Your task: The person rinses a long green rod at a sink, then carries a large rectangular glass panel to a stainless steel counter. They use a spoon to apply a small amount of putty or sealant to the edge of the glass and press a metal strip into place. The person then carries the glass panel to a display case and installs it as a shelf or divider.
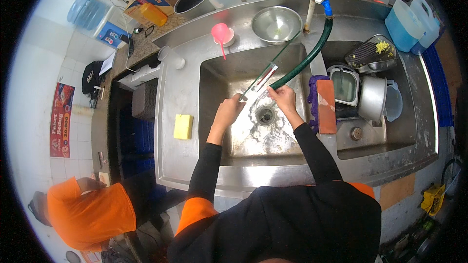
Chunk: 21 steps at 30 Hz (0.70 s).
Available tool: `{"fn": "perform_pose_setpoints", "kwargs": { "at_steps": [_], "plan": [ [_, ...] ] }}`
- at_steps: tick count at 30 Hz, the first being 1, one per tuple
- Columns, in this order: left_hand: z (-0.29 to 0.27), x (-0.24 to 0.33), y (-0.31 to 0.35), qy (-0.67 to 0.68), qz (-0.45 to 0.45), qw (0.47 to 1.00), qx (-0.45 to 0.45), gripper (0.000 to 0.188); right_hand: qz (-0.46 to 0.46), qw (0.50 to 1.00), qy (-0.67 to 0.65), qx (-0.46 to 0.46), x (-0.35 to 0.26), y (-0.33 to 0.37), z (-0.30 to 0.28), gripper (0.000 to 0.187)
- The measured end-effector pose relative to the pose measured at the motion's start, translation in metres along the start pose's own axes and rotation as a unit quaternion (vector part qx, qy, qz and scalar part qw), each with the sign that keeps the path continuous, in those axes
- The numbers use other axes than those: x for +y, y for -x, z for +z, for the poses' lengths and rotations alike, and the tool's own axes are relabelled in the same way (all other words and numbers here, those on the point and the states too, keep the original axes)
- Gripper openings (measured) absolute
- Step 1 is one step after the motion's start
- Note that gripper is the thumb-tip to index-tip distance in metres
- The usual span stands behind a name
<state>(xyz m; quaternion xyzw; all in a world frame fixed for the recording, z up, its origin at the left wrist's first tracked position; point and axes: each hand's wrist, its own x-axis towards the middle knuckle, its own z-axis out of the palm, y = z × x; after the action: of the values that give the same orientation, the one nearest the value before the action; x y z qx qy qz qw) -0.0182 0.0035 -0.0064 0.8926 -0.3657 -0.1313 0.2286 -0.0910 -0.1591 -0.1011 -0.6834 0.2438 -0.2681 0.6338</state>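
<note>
Gripping a strip (pixel 269 66) over the sink (pixel 207 85) with left fingers (pixel 237 102), right fingers (pixel 275 93) pinching the hose (pixel 312 54), apparently to aim.

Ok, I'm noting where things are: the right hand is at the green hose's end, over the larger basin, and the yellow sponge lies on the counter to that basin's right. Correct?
Wrong side: the yellow sponge lies on the counter left of the larger basin, as the head view shows. The right hand is at the end of the green hose.
</note>
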Motion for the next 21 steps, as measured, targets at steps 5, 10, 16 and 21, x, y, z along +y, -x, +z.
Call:
{"fn": "perform_pose_setpoints", "kwargs": {
  "at_steps": [5, 10, 16, 21],
  "plan": [
    [0.002, -0.002, 0.004, -0.021, 0.002, 1.000, -0.002, 0.020, -0.011, 0.992, -0.057, 0.111, -0.006, 0.005, 0.003, 0.030],
    [0.004, -0.005, 0.002, -0.020, 0.017, 1.000, 0.010, 0.021, -0.043, 0.972, -0.231, 0.026, -0.027, 0.008, 0.008, 0.023],
    [0.000, 0.001, 0.002, -0.025, 0.004, 1.000, 0.000, 0.020, -0.041, 0.982, -0.183, -0.008, -0.039, 0.002, 0.010, 0.016],
    [0.003, -0.003, 0.000, -0.007, 0.011, 1.000, 0.000, 0.019, -0.029, 0.982, -0.184, -0.036, -0.040, -0.004, 0.011, 0.017]
  ]
}}
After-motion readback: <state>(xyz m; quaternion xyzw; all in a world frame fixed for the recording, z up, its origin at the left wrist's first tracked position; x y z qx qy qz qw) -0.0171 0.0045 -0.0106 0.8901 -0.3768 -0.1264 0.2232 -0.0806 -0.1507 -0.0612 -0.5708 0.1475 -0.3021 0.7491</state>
